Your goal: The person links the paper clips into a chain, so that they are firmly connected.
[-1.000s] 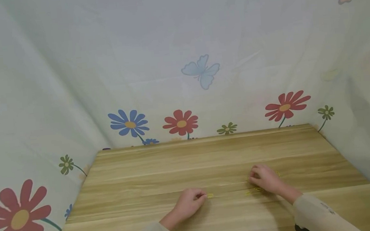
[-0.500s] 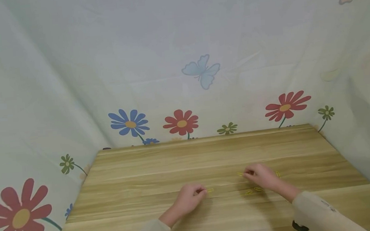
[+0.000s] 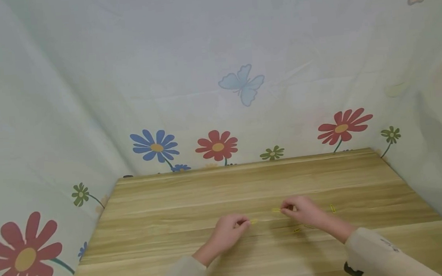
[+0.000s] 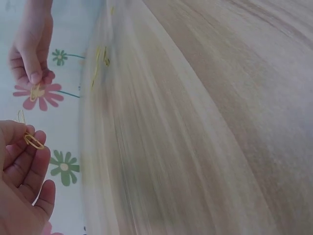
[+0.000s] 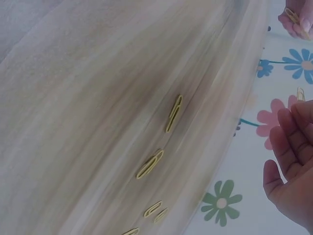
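Between thumb and fingertips my left hand [image 3: 227, 233] pinches what look like two joined yellow paper clips, one end [image 4: 34, 142] hanging by the fingers and another [image 4: 21, 116] poking above the thumb in the left wrist view. My right hand [image 3: 306, 213] pinches a single yellow paper clip [image 3: 276, 210] that points left toward the other hand. Both hands are held above the wooden table, a short gap apart, and the clips do not touch. Several loose paper clips [image 5: 149, 164] lie on the wood below and beside my right hand.
The wooden tabletop [image 3: 164, 203] runs back to a white cloth backdrop [image 3: 184, 63] printed with flowers and a butterfly. One loose clip [image 3: 332, 208] lies to the right of my right wrist, others [image 3: 296, 231] nearer the front. A dark band [image 3: 353, 270] shows under the right sleeve.
My right hand has moved left from beside the loose clips, now with a paper clip showing at its fingertips. The left hand has shifted slightly forward and right.
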Tool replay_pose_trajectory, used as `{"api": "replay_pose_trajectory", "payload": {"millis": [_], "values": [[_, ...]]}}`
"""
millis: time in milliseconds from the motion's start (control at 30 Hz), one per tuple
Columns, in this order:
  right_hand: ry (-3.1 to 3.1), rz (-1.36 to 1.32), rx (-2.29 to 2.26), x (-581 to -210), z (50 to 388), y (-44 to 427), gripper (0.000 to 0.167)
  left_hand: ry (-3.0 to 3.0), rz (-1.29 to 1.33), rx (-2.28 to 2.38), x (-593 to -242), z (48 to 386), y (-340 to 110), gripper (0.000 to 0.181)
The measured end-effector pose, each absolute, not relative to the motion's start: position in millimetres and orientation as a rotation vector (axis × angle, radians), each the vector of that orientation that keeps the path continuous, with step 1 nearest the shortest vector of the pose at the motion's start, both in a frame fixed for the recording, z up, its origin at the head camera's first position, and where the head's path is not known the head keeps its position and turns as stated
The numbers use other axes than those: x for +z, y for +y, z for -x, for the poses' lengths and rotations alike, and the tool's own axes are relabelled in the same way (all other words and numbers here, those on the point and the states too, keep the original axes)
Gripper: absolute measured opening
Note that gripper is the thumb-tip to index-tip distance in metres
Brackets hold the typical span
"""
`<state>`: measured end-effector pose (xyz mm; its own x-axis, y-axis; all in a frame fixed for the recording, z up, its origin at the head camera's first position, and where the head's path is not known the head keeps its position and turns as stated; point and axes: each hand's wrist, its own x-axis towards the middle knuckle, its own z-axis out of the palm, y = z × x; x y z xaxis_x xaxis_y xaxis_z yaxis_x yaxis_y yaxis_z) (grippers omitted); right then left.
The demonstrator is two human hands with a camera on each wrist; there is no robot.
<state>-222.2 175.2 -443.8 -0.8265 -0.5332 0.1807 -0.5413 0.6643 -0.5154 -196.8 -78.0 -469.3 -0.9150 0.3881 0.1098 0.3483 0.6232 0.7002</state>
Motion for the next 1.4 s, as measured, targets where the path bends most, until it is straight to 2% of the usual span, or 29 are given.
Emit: {"api": "replay_pose_trajectory", "payload": {"millis": [667, 1400], "values": [[-2.784, -1.084, 0.900, -441, 216, 149, 0.007, 2.815, -0.735, 1.236, -465, 198, -66, 0.018], [-2.745, -1.173, 0.962, -445, 212, 133, 0.008, 2.810, -0.641, 1.213, -465, 198, -62, 0.015]]}}
